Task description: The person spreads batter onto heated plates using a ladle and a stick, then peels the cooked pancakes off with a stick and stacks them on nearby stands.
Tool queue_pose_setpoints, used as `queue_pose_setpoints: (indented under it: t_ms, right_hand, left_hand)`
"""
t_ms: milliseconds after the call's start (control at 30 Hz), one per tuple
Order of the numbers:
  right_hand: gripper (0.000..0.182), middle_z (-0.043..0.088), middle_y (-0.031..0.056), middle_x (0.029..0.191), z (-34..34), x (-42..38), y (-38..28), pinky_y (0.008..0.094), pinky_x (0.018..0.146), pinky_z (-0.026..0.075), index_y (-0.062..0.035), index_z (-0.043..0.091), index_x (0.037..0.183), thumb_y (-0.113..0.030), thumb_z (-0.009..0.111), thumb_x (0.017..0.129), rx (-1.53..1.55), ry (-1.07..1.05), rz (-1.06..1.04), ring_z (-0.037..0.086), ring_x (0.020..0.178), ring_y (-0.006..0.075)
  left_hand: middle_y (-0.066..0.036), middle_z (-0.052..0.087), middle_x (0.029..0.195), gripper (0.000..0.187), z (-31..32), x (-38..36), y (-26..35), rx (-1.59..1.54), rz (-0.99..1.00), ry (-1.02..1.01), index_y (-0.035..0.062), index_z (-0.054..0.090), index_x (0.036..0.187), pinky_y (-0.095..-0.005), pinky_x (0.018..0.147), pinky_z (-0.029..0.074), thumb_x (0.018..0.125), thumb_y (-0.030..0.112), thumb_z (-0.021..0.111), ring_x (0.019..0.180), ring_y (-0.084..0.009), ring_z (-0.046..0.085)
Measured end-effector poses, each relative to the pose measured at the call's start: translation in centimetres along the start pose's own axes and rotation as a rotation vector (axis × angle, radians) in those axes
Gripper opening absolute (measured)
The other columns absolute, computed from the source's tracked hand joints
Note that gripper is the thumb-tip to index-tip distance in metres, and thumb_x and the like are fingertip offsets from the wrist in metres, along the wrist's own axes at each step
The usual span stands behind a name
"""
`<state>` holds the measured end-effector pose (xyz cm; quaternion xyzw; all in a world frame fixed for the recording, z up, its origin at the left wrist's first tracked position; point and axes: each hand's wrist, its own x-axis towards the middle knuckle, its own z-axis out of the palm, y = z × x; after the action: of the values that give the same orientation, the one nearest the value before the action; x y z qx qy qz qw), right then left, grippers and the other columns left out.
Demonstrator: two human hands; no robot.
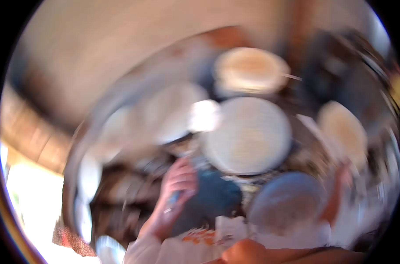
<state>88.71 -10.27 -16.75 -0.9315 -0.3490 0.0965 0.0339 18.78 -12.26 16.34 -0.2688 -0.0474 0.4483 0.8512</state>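
The whole view is smeared by motion. Fingers of my left hand [181, 178] are closed around a tool with a blue handle [173, 198]; its kind is too blurred to tell. Just beyond that hand shows a bright white patch [205, 115], possibly the tool's far end. To its right lies a large pale round disc [248, 135] on a dark surface. On the right, my right hand [343, 175] meets the lower edge of a tilted, pale tan disc [343, 132] and appears to grip it, though the fingers are blurred.
A pale bowl or pan with a tan round top [252, 70] stands at the back. A grey-blue round lid or pan [286, 202] is near my body. Several pale round shapes [176, 112] line the curved rim at left. Dark objects [336, 79] fill the back right.
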Motion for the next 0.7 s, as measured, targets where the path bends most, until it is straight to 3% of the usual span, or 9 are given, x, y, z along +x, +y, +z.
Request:
queue_pose_setpoints:
  t_ms: [133, 233, 267, 333, 367, 400, 433, 533, 700]
  right_hand:
    - [0.034, 0.059, 0.015, 0.112, -3.7, -10.8, -4.9, 0.0398, 0.08, 0.05, -0.0011, 0.055, 0.115, -0.024, 0.041, 0.095, 0.155, 0.614, -0.331, 0.059, 0.098, 0.0254]
    - [0.029, 0.061, 0.0171, 0.108, -3.0, -23.5, -16.6, 0.0384, 0.08, 0.05, 0.0008, 0.058, 0.112, -0.017, 0.049, 0.092, 0.399, 0.443, -0.674, 0.061, 0.096, 0.0273]
    - [0.027, 0.062, 0.0178, 0.107, -2.4, -29.4, -23.1, 0.0379, 0.08, 0.05, 0.0014, 0.06, 0.111, -0.014, 0.051, 0.091, 0.465, 0.282, -0.811, 0.061, 0.095, 0.028]
    - [0.016, 0.064, 0.0172, 0.084, -1.3, -43.9, -34.2, 0.0372, 0.068, 0.05, 0.0021, 0.066, 0.095, -0.006, 0.062, 0.082, 0.58, -0.033, -1.05, 0.061, 0.074, 0.0271]
    - [0.024, 0.063, 0.0164, 0.089, -0.3, -52.4, -38.9, 0.0377, 0.067, 0.049, 0.0015, 0.064, 0.103, -0.006, 0.063, 0.081, 0.758, -0.023, -1.406, 0.059, 0.072, 0.0256]
    - [0.038, 0.06, 0.0198, 0.107, 0.1, -60.6, -41.7, 0.0359, 0.079, 0.049, -0.0012, 0.056, 0.12, -0.007, 0.059, 0.083, 0.751, -0.497, -1.397, 0.061, 0.092, 0.0312]
    - [0.044, 0.06, 0.0203, 0.106, -1.6, -69.5, -43.8, 0.0372, 0.078, 0.049, -0.0024, 0.051, 0.126, -0.004, 0.056, 0.083, 0.681, -0.622, -1.663, 0.061, 0.091, 0.0323]
    - [0.043, 0.061, 0.0179, 0.096, 2.1, -87.5, -45.3, 0.0447, 0.075, 0.049, -0.0122, 0.05, 0.123, -0.006, 0.056, 0.082, 0.591, -0.88, -2.133, 0.06, 0.087, 0.0367]
    - [0.037, 0.065, 0.0185, 0.087, 9.4, -110.6, -47.3, 0.0479, 0.069, 0.049, -0.019, 0.052, 0.122, -0.011, 0.043, 0.087, -0.337, -0.914, -2.426, 0.063, 0.08, 0.0381]
  left_hand:
    - [0.002, 0.039, 0.048, 0.044, -2.3, -13.0, 1.6, 0.332, 0.108, -0.245, 0.0118, 0.038, 0.059, -0.0175, 0.026, 0.035, 0.096, 0.036, 0.045, 0.033, -0.0051, 0.041]
    - [0.009, 0.024, 0.036, 0.052, -2.9, -27.6, 1.9, 0.686, 0.332, -0.295, 0.0179, 0.026, 0.054, -0.0188, 0.027, 0.033, 0.095, 0.044, 0.043, 0.031, -0.003, 0.04]
    - [0.008, 0.031, 0.043, 0.039, -1.7, -32.0, 2.9, 0.718, 0.468, -0.393, 0.0113, 0.051, 0.071, -0.0188, 0.029, 0.032, 0.097, 0.04, 0.042, 0.032, -0.0031, 0.038]
    - [0.005, 0.033, 0.057, 0.033, -1.8, -40.2, -0.5, 0.769, 1.203, -0.036, 0.0244, 0.045, 0.13, -0.0167, 0.032, 0.034, 0.101, 0.032, 0.034, 0.036, -0.0017, 0.034]
    - [0.003, 0.033, 0.061, 0.048, -2.9, -44.8, -0.1, 0.932, 1.347, 0.106, 0.037, 0.014, 0.145, -0.0167, 0.032, 0.032, 0.102, 0.026, 0.031, 0.038, -0.0019, 0.031]
    - [0.003, 0.031, 0.06, 0.045, -3.7, -48.0, -0.3, 0.916, 1.519, 0.338, 0.0346, 0.021, 0.144, -0.0174, 0.032, 0.03, 0.102, 0.024, 0.032, 0.038, -0.0028, 0.029]
    - [0.003, 0.03, 0.059, 0.046, -5.0, -51.8, 0.4, 0.863, 1.615, 0.537, 0.0347, 0.021, 0.144, -0.0183, 0.033, 0.029, 0.101, 0.023, 0.033, 0.038, -0.0033, 0.028]
    - [0.004, 0.028, 0.055, 0.055, -12.7, -62.5, 3.2, 0.612, 1.697, 0.783, 0.0338, 0.023, 0.144, -0.0214, 0.037, 0.027, 0.097, 0.018, 0.046, 0.04, -0.0062, 0.029]
    - [0.002, 0.035, 0.056, 0.056, -28.9, -73.9, 17.2, 0.214, 1.665, 1.162, 0.0282, 0.026, 0.144, -0.025, 0.037, 0.033, 0.094, 0.015, 0.048, 0.04, -0.0095, 0.035]
